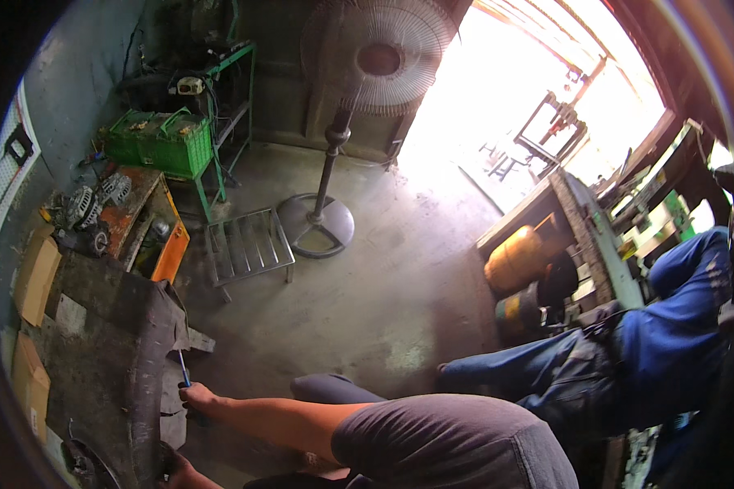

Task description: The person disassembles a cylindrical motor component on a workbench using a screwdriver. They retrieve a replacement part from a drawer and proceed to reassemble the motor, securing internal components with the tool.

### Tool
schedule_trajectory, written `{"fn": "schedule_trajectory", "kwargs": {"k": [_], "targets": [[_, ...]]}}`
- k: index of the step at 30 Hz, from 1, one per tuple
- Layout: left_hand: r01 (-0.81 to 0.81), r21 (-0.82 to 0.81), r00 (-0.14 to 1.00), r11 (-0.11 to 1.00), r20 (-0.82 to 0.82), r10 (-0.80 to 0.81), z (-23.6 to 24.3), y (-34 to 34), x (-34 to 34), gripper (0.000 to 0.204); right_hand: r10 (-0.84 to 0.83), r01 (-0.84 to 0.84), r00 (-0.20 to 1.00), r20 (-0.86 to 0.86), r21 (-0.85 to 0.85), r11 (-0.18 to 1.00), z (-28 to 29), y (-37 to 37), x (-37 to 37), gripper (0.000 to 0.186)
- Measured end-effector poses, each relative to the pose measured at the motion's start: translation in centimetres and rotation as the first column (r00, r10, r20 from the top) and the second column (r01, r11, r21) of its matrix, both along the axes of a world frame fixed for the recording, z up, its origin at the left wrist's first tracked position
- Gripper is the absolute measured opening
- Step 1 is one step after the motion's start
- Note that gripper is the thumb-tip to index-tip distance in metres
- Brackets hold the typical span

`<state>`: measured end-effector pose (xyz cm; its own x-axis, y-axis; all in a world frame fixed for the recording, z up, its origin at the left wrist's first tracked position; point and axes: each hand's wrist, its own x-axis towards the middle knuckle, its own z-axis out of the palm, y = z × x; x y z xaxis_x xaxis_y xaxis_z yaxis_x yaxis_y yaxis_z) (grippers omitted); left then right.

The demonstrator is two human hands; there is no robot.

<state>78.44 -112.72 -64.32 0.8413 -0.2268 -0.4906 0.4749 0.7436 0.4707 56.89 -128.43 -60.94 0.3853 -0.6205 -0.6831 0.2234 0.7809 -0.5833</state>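
Observation:
My right hand (196, 395) is closed on a blue-handled tool (185, 376) with a thin metal shaft pointing up along the near side of a dark, worn cover (145, 383) over the bench at the left. My left hand (179, 471) is lower down, against that cover's edge, its fingers mostly hidden in shadow. Cardboard pieces (34, 277) and a dark curved part (90, 469) lie at the bench's left and near end.
A pedestal fan (318, 232) and low metal rack (249, 248) stand ahead. A green crate (163, 147) and orange cabinet (170, 253) are back left. A co-worker in blue (669, 342) is at right, near cylinders (514, 261). A bright doorway opens behind.

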Motion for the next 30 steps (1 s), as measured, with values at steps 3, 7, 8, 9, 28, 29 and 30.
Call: {"fn": "schedule_trajectory", "kwargs": {"k": [3,7,8,9,28,29,30], "targets": [[-0.059,-0.057,0.993,0.997,0.098,0.065,1.8,-0.4,-1.4,0.081,0.044,-0.04,0.991,0.127,-0.034,0.999,-4.2,-1.5,3.7,0.019],[-0.097,-0.193,0.979,0.976,0.159,0.129,3.3,-0.6,-1.5,0.089,-0.046,0.067,0.926,0.373,-0.043,0.997,-6.6,-1.9,8.0,0.016],[-0.138,-0.2,0.977,0.97,0.133,0.166,3.4,-0.4,-2.1,0.091,-0.024,0.016,0.821,0.57,0.019,1.0,-6.5,-1.6,8.6,0.013],[-0.178,-0.198,0.974,0.964,0.104,0.201,3.4,-0.4,-3.0,0.093,-0.013,0.041,0.764,0.645,-0.029,0.999,-6.3,-0.9,8.9,0.009],[0.02,-0.108,0.997,0.994,-0.07,-0.028,-5.0,-0.3,3.1,0.079,0.002,0.035,0.815,0.58,-0.053,0.998,-7.7,-7.3,6.0,0.034],[0.089,-0.102,0.995,0.991,-0.029,-0.092,-6.2,-0.4,3.5,0.071,0.087,-0.008,0.849,0.522,-0.152,0.988,-8.0,-8.3,5.8,0.034],[0.159,-0.023,0.986,0.987,0.052,-0.158,-7.2,-0.4,3.9,0.064,0.15,-0.05,0.839,0.523,-0.201,0.978,-8.3,-9.0,5.6,0.034]]}}
